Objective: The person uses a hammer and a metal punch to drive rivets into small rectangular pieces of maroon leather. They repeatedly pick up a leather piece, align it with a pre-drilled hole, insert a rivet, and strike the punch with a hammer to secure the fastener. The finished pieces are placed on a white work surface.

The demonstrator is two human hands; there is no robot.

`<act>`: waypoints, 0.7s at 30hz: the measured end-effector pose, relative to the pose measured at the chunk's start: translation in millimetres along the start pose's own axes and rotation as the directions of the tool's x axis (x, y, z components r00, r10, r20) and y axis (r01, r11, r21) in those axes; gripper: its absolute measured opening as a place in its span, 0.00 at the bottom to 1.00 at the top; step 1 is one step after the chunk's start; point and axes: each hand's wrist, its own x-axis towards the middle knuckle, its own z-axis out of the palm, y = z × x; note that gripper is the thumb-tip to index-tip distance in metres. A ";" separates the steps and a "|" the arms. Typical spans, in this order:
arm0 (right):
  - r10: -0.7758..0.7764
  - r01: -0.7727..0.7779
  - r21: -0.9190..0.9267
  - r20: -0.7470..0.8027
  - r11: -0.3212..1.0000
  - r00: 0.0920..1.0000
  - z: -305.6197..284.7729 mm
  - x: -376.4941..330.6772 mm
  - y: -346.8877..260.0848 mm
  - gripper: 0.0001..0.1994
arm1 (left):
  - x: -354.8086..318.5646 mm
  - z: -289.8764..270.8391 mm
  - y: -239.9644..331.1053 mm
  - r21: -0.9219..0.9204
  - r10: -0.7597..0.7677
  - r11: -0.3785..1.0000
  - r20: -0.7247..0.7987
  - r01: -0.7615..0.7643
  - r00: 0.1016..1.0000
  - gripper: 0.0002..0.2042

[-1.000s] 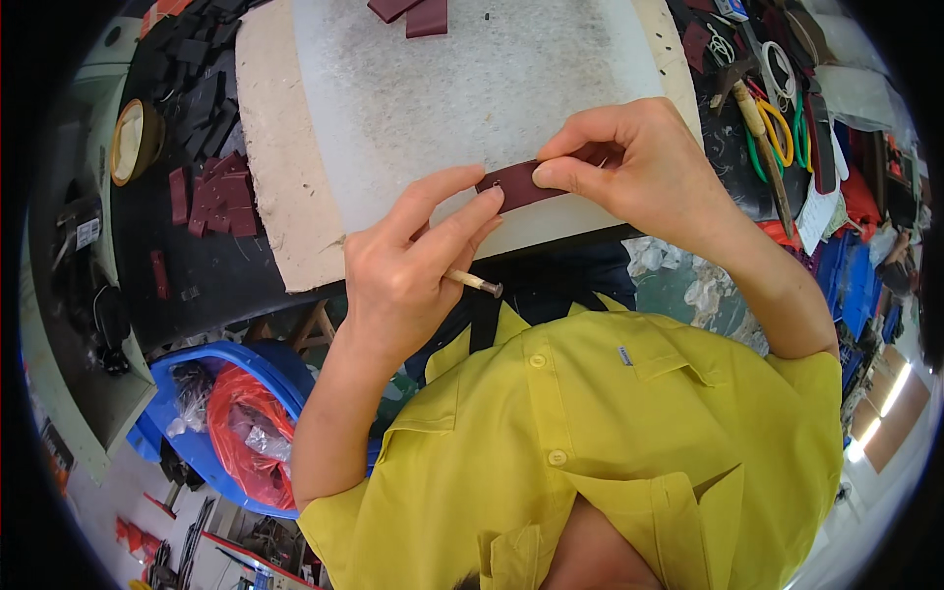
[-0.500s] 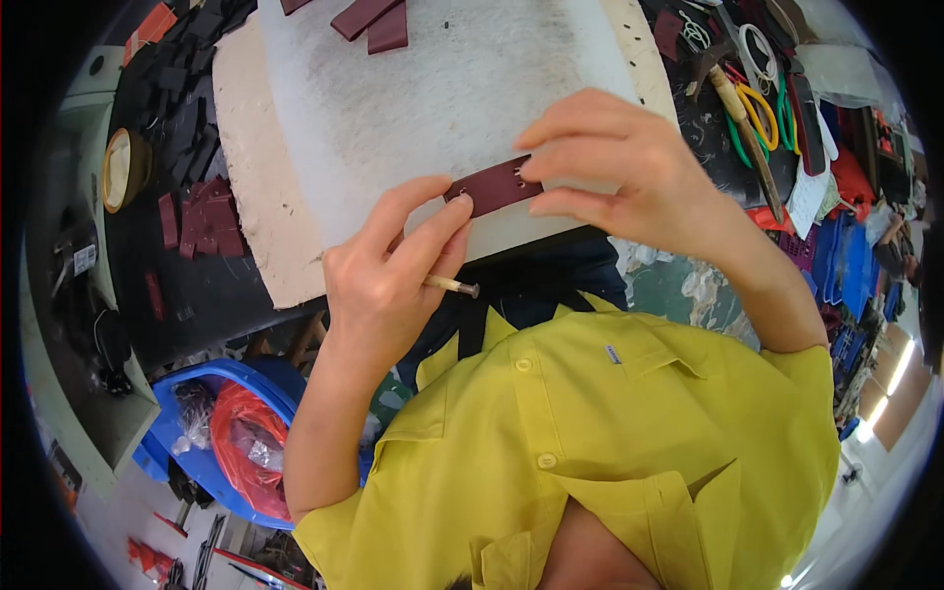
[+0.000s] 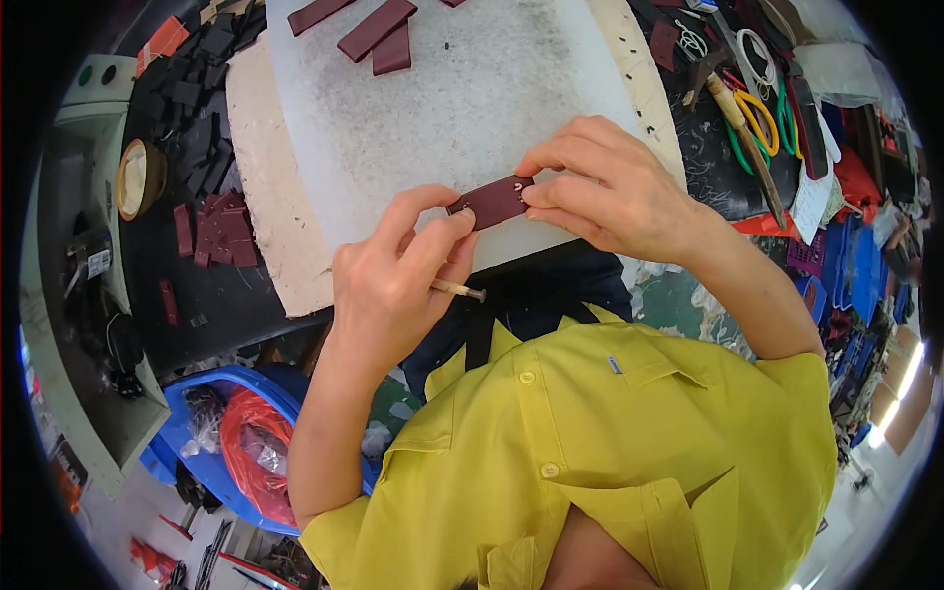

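Observation:
Both hands hold a short maroon leather strip (image 3: 489, 202) over the near edge of a white cutting board (image 3: 442, 108). My left hand (image 3: 393, 285) pinches the strip's left end with thumb and forefinger. The same hand keeps a thin, pale-handled tool (image 3: 458, 289) tucked under its fingers. My right hand (image 3: 610, 192) pinches the strip's right end, where a small pale mark shows. The strip is held slightly tilted, just above the board.
The board lies on a beige pad (image 3: 270, 216). Several maroon strips (image 3: 374, 29) lie at its far side and dark offcuts (image 3: 211, 231) to the left beside a tape roll (image 3: 141, 177). Scissors (image 3: 757, 118) and a hammer (image 3: 733, 103) lie right. A blue bin (image 3: 202, 462) stands below.
Both hands kept hold of the strip and drifted a little to the left together. The view has shifted, so less of the board's far side shows.

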 end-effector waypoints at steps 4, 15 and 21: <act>-0.002 0.002 -0.007 -0.001 1.000 1.000 -1.9 -0.9 0.4 0.08 | 7.7 -8.8 3.4 -0.111 -0.120 0.986 0.026 0.122 0.992 0.06; -0.005 0.005 -0.002 -0.014 1.000 1.000 -1.3 -1.4 -0.5 0.07 | -2.0 -6.0 -15.2 -0.276 -0.406 0.904 -0.309 0.327 0.860 0.07; -0.004 0.003 -0.024 -0.029 1.000 1.000 -0.5 -4.8 -0.3 0.05 | 18.5 -21.6 14.2 -0.354 -0.370 0.888 -0.170 0.294 0.913 0.06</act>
